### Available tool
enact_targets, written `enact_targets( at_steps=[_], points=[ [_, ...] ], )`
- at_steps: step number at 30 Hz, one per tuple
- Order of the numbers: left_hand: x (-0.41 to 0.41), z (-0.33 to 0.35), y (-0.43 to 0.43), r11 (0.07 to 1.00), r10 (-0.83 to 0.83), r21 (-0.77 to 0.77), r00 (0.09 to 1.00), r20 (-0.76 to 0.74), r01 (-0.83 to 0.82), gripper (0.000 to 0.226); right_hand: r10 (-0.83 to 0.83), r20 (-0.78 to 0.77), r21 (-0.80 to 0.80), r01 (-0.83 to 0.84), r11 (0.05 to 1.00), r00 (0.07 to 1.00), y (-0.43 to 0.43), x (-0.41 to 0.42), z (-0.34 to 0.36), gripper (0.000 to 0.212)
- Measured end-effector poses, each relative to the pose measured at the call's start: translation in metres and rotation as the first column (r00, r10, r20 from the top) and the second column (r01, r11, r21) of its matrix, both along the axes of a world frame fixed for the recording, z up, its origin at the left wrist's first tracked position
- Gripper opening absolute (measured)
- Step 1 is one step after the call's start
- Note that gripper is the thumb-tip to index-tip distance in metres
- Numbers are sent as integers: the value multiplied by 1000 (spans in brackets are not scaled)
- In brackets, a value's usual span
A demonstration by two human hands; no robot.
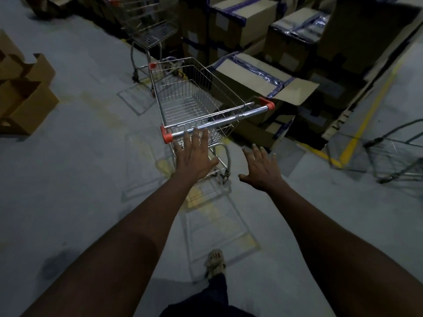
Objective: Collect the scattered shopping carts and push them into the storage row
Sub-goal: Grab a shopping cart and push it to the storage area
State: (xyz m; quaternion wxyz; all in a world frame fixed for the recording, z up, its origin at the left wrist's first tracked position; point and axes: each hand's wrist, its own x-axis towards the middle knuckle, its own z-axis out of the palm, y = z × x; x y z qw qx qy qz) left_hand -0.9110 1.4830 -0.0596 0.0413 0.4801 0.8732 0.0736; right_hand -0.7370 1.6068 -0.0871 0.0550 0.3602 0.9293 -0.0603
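Grey concrete floor (pixel 68 179) fills the frame, dimly lit, with a yellow line (pixel 366 120) at right. At the bottom centre one sandalled foot (pixel 215 263) steps forward. Both hands are spread open: left hand (pixel 194 156) fingertips touch the cart handle (pixel 219 121), right hand (pixel 261 167) hovers short of it. One shopping cart (pixel 190 99) stands mid-frame; a second cart (pixel 148 30) sits upper centre, a third (pixel 393 154) at right edge. Taped boxes (pixel 251 72) stack behind.
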Motion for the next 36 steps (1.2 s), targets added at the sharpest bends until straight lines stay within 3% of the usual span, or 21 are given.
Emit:
enact_targets(
  at_steps=[10, 16, 18, 23, 25, 28, 31, 36],
  points=[
    [-77, -33, 102, 990, 71, -126, 996, 48, -65, 100, 164, 122, 29, -169, 985, 979, 151, -85, 0, 100],
    [-104, -60, 124, 952, 118, -295, 987, 112, -81, 100, 324, 271, -26, -329, 944, 906, 217, -136, -21, 100],
    [-110, -60, 133, 943, 150, -315, 980, 127, -103, 91, 389, 276, -57, -389, 919, 879, 231, -151, -24, 92],
    [-126, -54, 143, 916, 229, -375, 952, 202, -141, 70, 541, 295, -146, -523, 840, 787, 252, -178, -19, 45],
    [-131, -53, 144, 894, 271, -418, 939, 212, -163, 70, 566, 320, -171, -541, 823, 760, 256, -185, -21, 44],
    [-136, -53, 142, 870, 299, -449, 942, 154, -203, 55, 550, 251, -105, -543, 833, 796, 255, -185, -26, 39],
    [-130, -56, 133, 882, 331, -370, 942, 47, -292, 41, 542, 162, 49, -555, 830, 825, 246, -179, -30, 33],
    [-115, -60, 110, 860, 386, -333, 920, -69, -386, 26, 514, 142, 49, -524, 850, 846, 218, -174, -34, 26]
  ],
)
